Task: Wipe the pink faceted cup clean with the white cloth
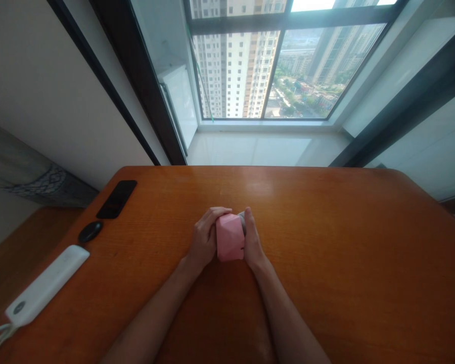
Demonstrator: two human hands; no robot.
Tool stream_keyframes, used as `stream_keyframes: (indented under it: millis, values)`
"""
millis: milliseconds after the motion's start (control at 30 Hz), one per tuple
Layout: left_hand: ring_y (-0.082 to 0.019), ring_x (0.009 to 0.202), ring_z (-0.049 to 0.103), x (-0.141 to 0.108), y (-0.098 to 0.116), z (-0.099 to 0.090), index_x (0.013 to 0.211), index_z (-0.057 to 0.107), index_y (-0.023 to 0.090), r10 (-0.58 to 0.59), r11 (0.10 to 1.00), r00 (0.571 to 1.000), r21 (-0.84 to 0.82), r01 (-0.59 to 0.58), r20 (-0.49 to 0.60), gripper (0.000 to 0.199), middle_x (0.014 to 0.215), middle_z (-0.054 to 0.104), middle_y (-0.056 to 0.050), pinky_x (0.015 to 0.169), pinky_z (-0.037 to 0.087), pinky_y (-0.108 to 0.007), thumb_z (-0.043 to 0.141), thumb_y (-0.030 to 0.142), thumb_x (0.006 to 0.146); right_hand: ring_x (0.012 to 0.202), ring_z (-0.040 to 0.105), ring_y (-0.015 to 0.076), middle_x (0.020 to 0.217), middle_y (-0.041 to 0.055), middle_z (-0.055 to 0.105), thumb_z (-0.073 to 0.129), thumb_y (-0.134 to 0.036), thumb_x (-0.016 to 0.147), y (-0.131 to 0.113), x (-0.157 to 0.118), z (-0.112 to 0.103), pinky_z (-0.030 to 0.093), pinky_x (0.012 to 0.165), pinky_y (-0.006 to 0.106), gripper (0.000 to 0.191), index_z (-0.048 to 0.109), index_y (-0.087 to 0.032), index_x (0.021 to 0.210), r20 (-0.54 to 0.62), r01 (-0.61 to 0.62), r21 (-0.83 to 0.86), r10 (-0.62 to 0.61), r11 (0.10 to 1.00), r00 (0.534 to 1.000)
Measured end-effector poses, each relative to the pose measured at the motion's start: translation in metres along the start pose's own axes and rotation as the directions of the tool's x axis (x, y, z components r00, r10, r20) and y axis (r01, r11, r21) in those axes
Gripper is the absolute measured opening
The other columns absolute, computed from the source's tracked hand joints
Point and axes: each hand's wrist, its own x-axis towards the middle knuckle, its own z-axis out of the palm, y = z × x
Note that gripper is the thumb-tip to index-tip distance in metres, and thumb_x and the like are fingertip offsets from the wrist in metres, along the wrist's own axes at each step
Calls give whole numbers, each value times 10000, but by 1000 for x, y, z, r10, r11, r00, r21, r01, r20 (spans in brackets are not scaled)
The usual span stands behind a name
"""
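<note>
A small pink block-shaped object with faceted sides is held between both hands over the middle of the table. My left hand wraps its left side, with fingers curled over the far top edge. My right hand presses against its right side, thumb or finger pointing away from me. A light grey part shows at the object's far right corner, beside the right hand. A small dark slot marks the lower right of the pink face. The object's exact kind cannot be made out, and its underside is hidden.
Along the table's left edge lie a black phone, a black oval mouse-like object and a white power strip with cables running off to the left. Beyond the far edge is a window with dark frames.
</note>
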Motion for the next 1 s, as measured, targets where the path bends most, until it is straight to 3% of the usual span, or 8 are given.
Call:
stream_keyframes:
  millis: [100, 167, 333, 433, 533, 700, 867, 1000]
  values:
    - [-199, 930, 756, 1, -2, 1, 1199, 756, 200, -209, 978, 977, -13, 210, 33, 252, 1095, 815, -58, 848, 587, -299, 547, 218, 1060, 424, 344, 106, 484, -40, 430, 468, -1017, 822, -2, -2, 1, 229, 407, 268, 802, 458, -249, 594, 9, -13, -4, 13, 1000, 1000]
    - [-203, 912, 755, 2, -3, 2, 1189, 757, 193, -244, 969, 969, -17, 245, 45, 241, 1077, 819, -59, 842, 587, -304, 560, 244, 1059, 415, 347, 106, 477, -38, 431, 459, -1020, 823, -4, -3, 2, 221, 403, 265, 809, 467, -246, 588, 17, -12, -9, 12, 1000, 1000]
    - [-229, 1194, 733, 0, -4, 0, 1316, 732, 230, 7, 1000, 999, 28, -6, -43, 306, 1291, 764, -93, 1038, 586, -358, 523, 203, 1095, 452, 345, 98, 515, -40, 449, 512, -953, 880, -1, -2, 0, 247, 444, 254, 772, 483, -231, 608, 21, 21, 27, -22, 999, 1000]
    - [-248, 1363, 667, -2, -3, -3, 1386, 716, 266, 231, 973, 971, 30, -230, -55, 354, 1414, 713, -109, 1170, 539, -418, 515, 171, 1110, 482, 353, 105, 545, -35, 467, 537, -936, 881, 2, 1, -1, 261, 461, 262, 752, 489, -230, 627, 31, 27, 42, -29, 999, 999]
    - [-235, 1319, 687, -4, -2, -5, 1351, 743, 271, 273, 962, 962, 7, -273, -11, 344, 1406, 713, -110, 1142, 553, -392, 542, 144, 1101, 503, 359, 113, 555, -36, 454, 543, -937, 874, 3, 2, -1, 269, 472, 269, 746, 481, -235, 632, 12, 43, 34, -43, 998, 999]
    - [-217, 1196, 723, -1, -1, -2, 1296, 763, 254, 133, 991, 991, -13, -133, -15, 326, 1308, 754, -90, 1062, 558, -343, 530, 155, 1091, 508, 382, 120, 560, -27, 480, 529, -938, 880, 3, 1, -1, 292, 479, 273, 743, 483, -239, 634, -5, 66, 24, -66, 998, 998]
    - [-210, 970, 763, 5, 0, 3, 1194, 777, 209, -253, 964, 966, -72, 256, 48, 263, 1110, 822, -56, 869, 580, -299, 560, 208, 1046, 473, 347, 115, 524, -34, 441, 486, -950, 895, 4, -1, -2, 244, 447, 271, 770, 511, -232, 616, 6, 42, 3, -42, 999, 999]
    - [-217, 956, 761, 4, -3, 4, 1194, 773, 197, -293, 953, 954, -63, 297, 62, 245, 1125, 821, -68, 874, 587, -314, 586, 246, 1044, 465, 340, 115, 520, -35, 431, 494, -973, 868, 3, -1, -2, 236, 434, 271, 785, 515, -233, 605, -16, 32, -6, -32, 999, 999]
